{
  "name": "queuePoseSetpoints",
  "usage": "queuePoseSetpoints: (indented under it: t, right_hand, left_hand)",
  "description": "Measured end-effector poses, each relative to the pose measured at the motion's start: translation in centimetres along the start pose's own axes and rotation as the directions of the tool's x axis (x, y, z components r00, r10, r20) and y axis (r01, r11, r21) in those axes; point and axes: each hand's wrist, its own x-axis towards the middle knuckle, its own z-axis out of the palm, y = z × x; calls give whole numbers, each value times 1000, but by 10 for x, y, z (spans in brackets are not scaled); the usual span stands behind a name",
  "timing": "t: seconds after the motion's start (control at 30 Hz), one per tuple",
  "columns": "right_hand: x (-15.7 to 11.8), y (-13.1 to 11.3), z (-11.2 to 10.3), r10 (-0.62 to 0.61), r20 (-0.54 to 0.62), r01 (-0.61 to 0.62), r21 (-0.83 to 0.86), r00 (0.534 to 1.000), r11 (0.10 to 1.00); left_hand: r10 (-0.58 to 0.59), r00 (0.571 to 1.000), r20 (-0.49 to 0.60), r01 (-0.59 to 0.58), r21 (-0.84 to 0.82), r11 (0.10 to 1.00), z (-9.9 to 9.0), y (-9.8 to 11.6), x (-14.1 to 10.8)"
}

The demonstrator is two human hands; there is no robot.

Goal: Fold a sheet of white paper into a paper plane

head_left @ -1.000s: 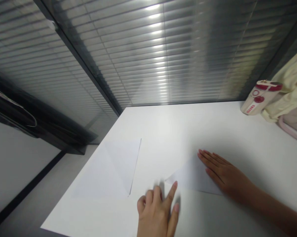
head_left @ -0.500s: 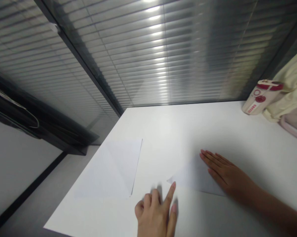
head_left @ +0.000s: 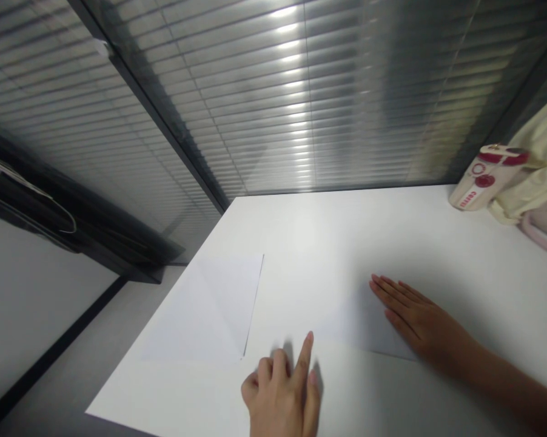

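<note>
A folded white sheet of paper (head_left: pixel 346 321), roughly a triangle, lies on the white table. My right hand (head_left: pixel 414 315) rests flat on its right part, fingers stretched out together, hiding some of the sheet. At the paper's left tip, my left hand (head_left: pixel 282 388) points with its index finger straight, the fingertip beside or on that tip; I cannot tell if they touch. Its other fingers are bent and the thumb is apart, with nothing held. Farther left lies a second sheet of paper (head_left: pixel 205 315) with a diagonal crease, untouched by either hand.
A cream and dark red bottle (head_left: pixel 483 179) stands at the table's back right, beside cream cloth (head_left: pixel 528 176) and a pinkish item (head_left: pixel 546 221). Glass panels with blinds (head_left: pixel 264 103) rise behind the table (head_left: pixel 301 224). Its left edge runs diagonally.
My left hand has slid slightly left along the folded paper's tip. That corner, a little raised before, now looks flat. My right hand stays in place on the paper.
</note>
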Motion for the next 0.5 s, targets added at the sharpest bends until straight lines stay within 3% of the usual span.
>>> queuePoseSetpoints:
  t: [0.37, 0.5]
  right_hand:
    - [0, -1, -2, 7, 7, -7, 6, 1000, 1000]
    - [0, -1, -2, 3, 4, -4, 20, 1000, 1000]
  left_hand:
    - [41, 998, -46, -42, -1, 999, 7, -6, -4]
    - [99, 990, -98, -108, -85, 991, 13, -18, -10]
